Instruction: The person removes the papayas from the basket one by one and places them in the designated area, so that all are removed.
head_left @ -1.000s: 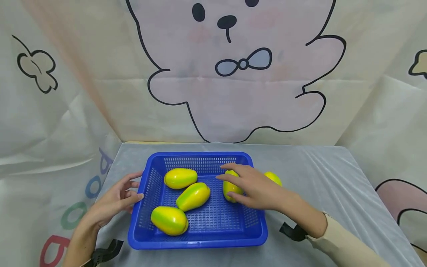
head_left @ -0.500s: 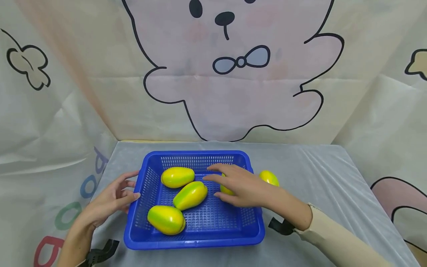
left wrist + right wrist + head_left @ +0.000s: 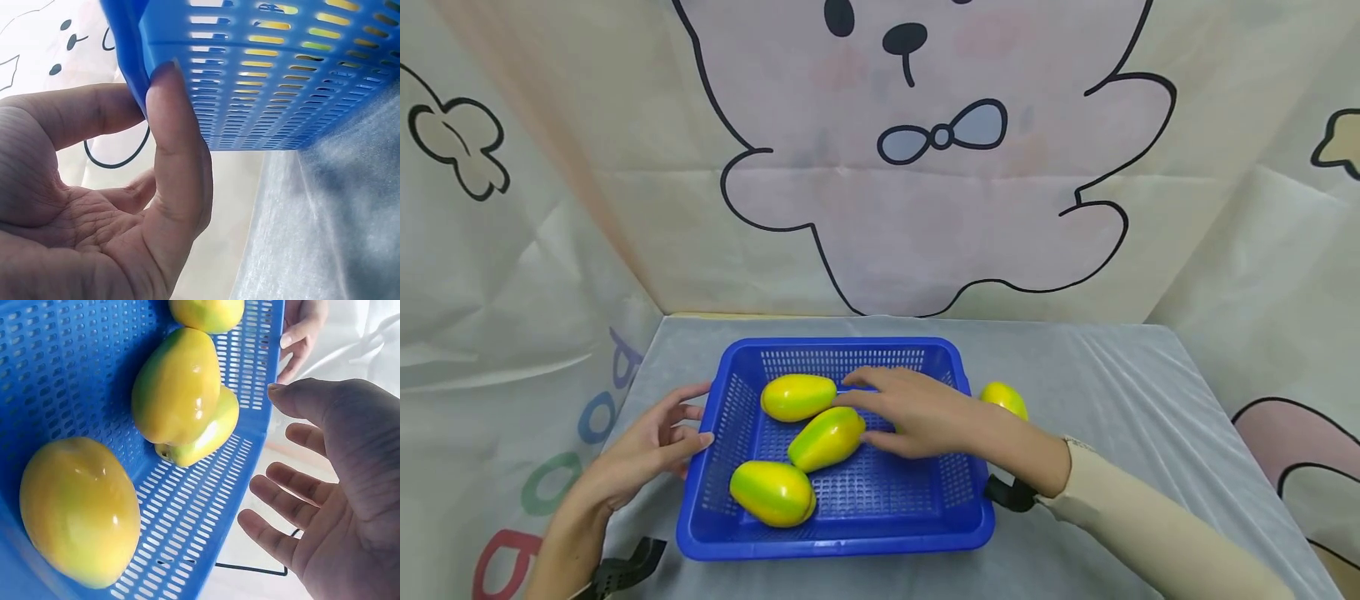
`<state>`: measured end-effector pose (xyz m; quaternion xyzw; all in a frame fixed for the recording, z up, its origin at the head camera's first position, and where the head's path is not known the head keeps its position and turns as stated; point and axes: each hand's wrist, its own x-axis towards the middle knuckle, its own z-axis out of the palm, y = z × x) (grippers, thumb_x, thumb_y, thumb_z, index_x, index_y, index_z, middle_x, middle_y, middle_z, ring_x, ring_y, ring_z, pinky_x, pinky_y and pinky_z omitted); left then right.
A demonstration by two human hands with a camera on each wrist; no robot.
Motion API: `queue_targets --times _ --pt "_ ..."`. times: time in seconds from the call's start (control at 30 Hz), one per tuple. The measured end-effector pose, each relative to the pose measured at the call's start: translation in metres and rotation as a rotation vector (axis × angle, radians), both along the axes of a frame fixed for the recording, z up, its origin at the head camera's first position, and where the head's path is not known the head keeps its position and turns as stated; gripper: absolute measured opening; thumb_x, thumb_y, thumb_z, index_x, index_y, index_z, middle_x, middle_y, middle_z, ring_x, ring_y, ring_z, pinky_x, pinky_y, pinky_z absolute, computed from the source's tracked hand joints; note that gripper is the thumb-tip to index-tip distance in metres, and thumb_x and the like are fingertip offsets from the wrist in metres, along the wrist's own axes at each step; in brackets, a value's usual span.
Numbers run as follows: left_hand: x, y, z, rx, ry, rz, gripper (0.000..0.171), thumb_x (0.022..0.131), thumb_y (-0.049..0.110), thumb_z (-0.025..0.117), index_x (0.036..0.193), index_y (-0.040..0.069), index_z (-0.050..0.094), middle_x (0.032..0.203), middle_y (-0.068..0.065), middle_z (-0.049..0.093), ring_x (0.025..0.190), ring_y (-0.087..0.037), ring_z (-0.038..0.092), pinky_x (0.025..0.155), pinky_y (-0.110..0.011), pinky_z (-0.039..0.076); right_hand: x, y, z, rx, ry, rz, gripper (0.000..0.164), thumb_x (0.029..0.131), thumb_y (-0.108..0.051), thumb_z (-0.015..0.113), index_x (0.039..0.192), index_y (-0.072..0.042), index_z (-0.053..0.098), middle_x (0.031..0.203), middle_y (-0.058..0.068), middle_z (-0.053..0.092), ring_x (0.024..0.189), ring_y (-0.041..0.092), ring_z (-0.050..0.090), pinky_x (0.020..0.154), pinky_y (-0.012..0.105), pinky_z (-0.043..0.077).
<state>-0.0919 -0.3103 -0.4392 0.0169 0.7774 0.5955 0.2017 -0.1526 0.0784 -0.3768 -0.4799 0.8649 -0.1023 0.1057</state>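
Observation:
My left hand [image 3: 655, 450] pinches the left rim of a blue plastic basket [image 3: 835, 547], thumb on top and fingers against the outer wall. In the left wrist view, fingers [image 3: 172, 119] curl at the basket's slotted side. My right hand [image 3: 917, 412] hovers over the basket's right half, fingers spread and holding nothing. Its fingertips overlap the middle papaya [image 3: 827, 440] in the head view. Two more yellow-green papayas lie at the back left [image 3: 797, 397] and front left [image 3: 772, 493]. Another papaya [image 3: 81, 512] in the basket shows in the right wrist view; the right hand hides it from the head view.
One more papaya [image 3: 1004, 398] lies outside the basket on the grey cloth-covered table [image 3: 1090, 375], partly behind the right forearm. Printed fabric walls [image 3: 925, 225] with cartoon drawings stand at the back and both sides. A black strap [image 3: 1011, 493] circles the right wrist.
My right hand has moved left across the basket, away from the papaya on its right side, which it now covers from the head view. My left hand keeps its place on the rim.

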Motion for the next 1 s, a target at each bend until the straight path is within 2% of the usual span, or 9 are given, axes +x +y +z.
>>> queue_targets --times 0.6,1.0 --pt "-0.001 0.001 0.0 -0.027 -0.018 -0.001 0.083 0.103 0.017 0.066 0.168 0.008 0.014 0.142 -0.033 0.051 0.087 -0.02 0.072 0.07 -0.041 0.067 -0.006 -0.023 -0.009 0.049 -0.043 0.013 0.051 0.104 -0.036 0.066 0.153 -0.026 0.055 0.157 0.004 0.054 0.143 0.021 0.055 0.122 0.043 0.046" --pt "-0.004 0.003 -0.002 -0.048 -0.024 0.007 0.084 0.103 0.018 0.068 0.168 0.009 0.015 0.143 -0.033 0.051 0.087 -0.02 0.072 0.071 -0.04 0.067 -0.007 -0.043 -0.028 0.091 -0.029 0.07 0.053 0.101 -0.033 0.071 0.152 -0.025 0.058 0.147 0.001 0.06 0.126 0.016 0.062 0.115 0.034 0.052"
